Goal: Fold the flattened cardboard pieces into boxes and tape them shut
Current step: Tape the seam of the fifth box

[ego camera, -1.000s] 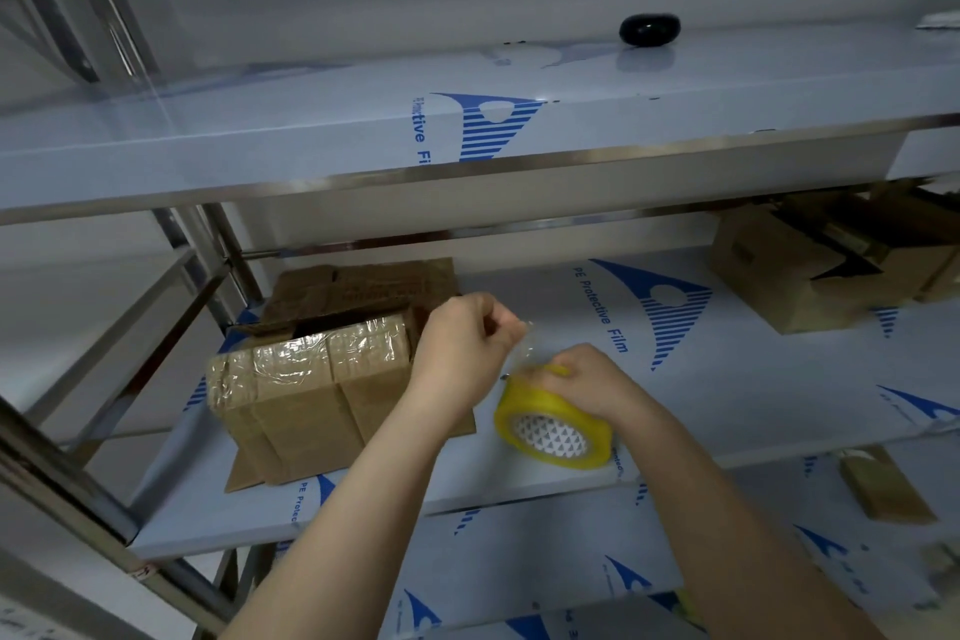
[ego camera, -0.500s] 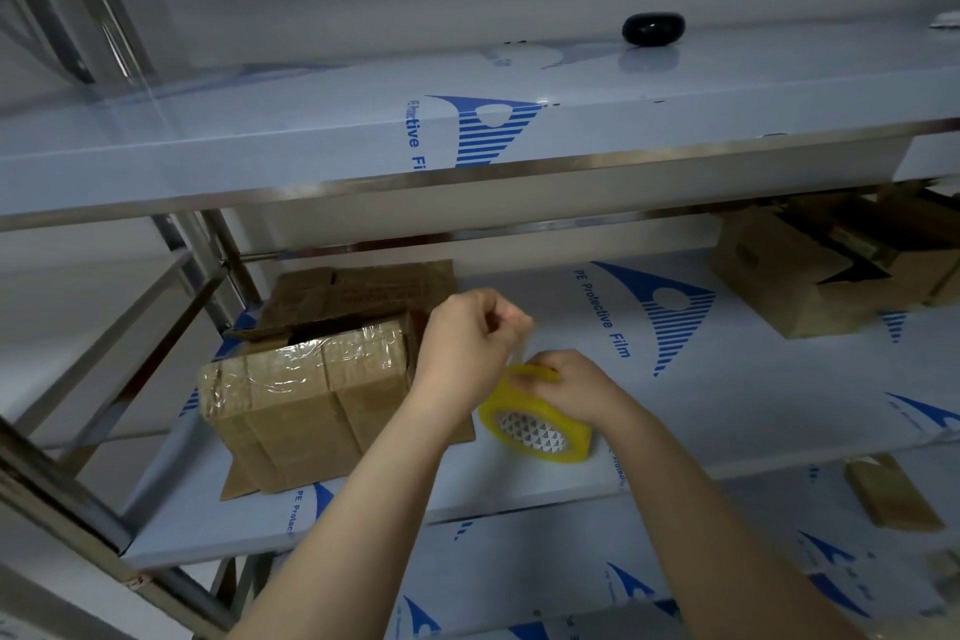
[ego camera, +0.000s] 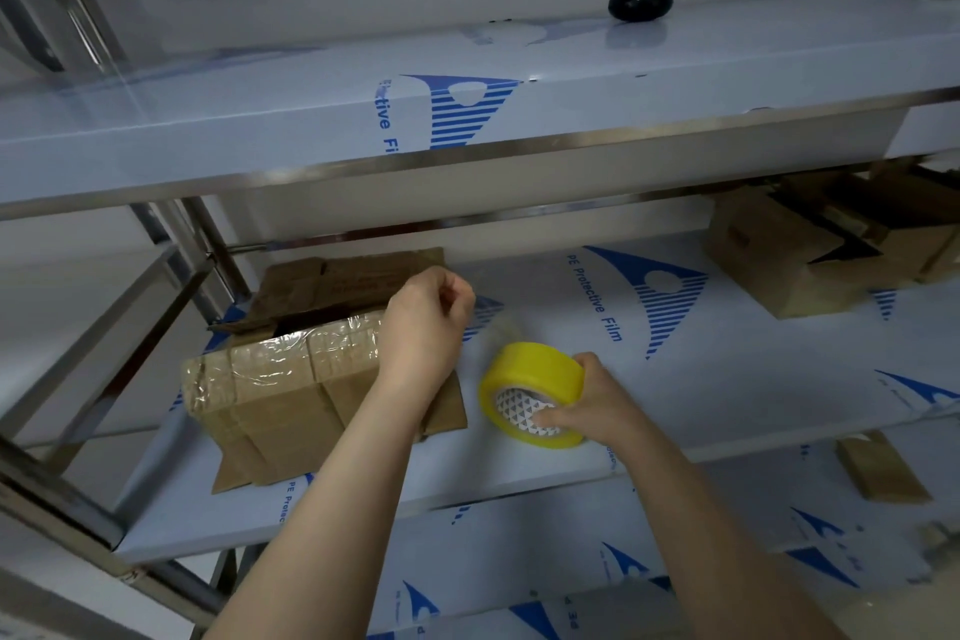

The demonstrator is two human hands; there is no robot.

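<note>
My left hand (ego camera: 426,322) is up over the middle shelf (ego camera: 727,379), its fingers (ego camera: 460,294) curled tight and pinching the free end of a clear tape strip (ego camera: 488,325), which shows only faintly as it runs down to the yellow tape roll (ego camera: 530,379). My right hand (ego camera: 592,405) holds that roll just above the shelf, tilted on edge, fingers wrapped over the outer rim and one hooked into the patterned core. Just left of my left wrist sits the cardboard box (ego camera: 280,390), folded up, its top wrapped in shiny wrinkled tape, resting on a loose cardboard sheet whose edges stick out beneath it. Behind the box lies a flattened cardboard piece (ego camera: 343,286), against the shelf's back left corner. Far to the right on the same shelf stands an open box (ego camera: 789,260) with its flaps up, well apart from my hands. A small black object (ego camera: 640,3) sits on the upper shelf (ego camera: 260,120), and another cardboard piece (ego camera: 883,473) lies on the shelf below.
</note>
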